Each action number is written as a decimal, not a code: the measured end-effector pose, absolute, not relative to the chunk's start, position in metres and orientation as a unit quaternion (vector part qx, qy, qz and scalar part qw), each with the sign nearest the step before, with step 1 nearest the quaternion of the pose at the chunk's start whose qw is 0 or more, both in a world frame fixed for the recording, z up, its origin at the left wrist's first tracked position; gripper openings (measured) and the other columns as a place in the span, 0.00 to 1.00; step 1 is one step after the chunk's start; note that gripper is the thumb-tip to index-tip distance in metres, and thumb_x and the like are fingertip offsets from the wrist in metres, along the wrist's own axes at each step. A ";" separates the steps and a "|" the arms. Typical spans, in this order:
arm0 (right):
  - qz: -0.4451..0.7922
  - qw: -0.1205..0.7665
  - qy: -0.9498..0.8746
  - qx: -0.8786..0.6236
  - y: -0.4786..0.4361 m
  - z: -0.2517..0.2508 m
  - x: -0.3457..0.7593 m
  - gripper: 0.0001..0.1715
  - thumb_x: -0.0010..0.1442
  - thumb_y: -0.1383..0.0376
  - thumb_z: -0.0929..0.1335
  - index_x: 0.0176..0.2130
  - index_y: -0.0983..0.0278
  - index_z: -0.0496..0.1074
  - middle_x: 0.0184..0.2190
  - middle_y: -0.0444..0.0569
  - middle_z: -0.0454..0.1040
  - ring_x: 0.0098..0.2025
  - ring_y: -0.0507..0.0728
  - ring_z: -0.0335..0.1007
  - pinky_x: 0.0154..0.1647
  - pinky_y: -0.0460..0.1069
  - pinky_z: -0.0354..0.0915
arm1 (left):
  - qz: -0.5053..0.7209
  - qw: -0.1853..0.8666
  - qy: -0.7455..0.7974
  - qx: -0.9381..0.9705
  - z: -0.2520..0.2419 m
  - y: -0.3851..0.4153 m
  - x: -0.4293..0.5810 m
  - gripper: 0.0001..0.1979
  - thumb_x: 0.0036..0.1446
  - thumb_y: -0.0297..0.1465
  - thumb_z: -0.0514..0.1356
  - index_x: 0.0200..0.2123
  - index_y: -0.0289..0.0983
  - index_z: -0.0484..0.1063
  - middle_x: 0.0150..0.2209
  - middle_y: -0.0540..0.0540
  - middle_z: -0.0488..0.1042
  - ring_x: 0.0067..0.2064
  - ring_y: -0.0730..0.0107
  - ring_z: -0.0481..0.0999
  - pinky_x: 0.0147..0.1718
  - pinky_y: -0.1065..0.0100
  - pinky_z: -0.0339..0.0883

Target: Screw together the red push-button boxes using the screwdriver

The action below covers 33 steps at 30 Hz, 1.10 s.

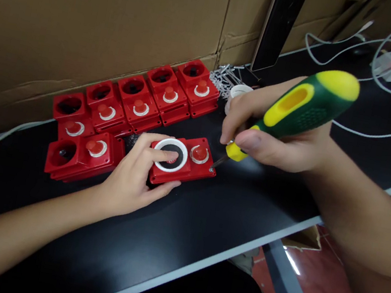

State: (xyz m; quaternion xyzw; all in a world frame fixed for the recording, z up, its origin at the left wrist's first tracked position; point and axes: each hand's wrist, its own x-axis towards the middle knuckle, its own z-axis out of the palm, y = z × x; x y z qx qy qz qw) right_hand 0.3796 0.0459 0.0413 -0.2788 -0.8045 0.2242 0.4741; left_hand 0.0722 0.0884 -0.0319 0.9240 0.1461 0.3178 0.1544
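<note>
My left hand [137, 172] is wrapped round one end of a red alarm box [186, 169] that lies on the black table. One finger rests on the black disc inside its white ring [183, 160]; the thumb lies along the near side. A red dome in a white collar stands at the box's other end. In my right hand [275, 143] is a screwdriver [306, 108] with a green and yellow handle, held at a slant. Its tip meets a small screw [211, 169] at the right corner of the box.
Several similar red boxes [158, 102] stand in a row along the cardboard wall [101, 13], with one more [81, 159] in front. Behind my right hand are a pile of loose screws [226, 78] and a white round part [240, 91]. White cables [379, 136] run over the right side.
</note>
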 end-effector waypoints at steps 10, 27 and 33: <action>0.225 0.446 -0.821 -0.278 0.047 0.043 0.384 0.23 0.80 0.51 0.73 0.36 0.62 0.79 0.26 0.45 0.77 0.28 0.53 0.72 0.34 0.52 0.67 | 0.317 0.154 0.142 0.925 -0.032 0.090 0.072 0.29 0.69 0.30 0.76 0.66 0.45 0.66 0.64 0.36 0.75 0.64 0.47 0.83 0.59 0.46 0.82; 0.307 0.380 -0.819 -0.301 0.049 0.042 0.387 0.16 0.64 0.58 0.86 0.40 0.62 0.82 0.39 0.45 0.81 0.36 0.54 0.76 0.36 0.51 0.72 | 0.315 0.159 0.136 0.926 -0.031 0.090 0.072 0.28 0.69 0.30 0.75 0.65 0.44 0.66 0.64 0.35 0.74 0.64 0.49 0.82 0.59 0.47 0.82; 0.313 0.363 -0.829 -0.288 0.053 0.038 0.389 0.17 0.62 0.59 0.87 0.41 0.62 0.83 0.39 0.45 0.82 0.42 0.57 0.79 0.47 0.52 0.77 | 0.317 0.160 0.143 0.924 -0.032 0.089 0.072 0.28 0.69 0.30 0.75 0.65 0.43 0.67 0.64 0.36 0.74 0.64 0.49 0.82 0.60 0.48 0.81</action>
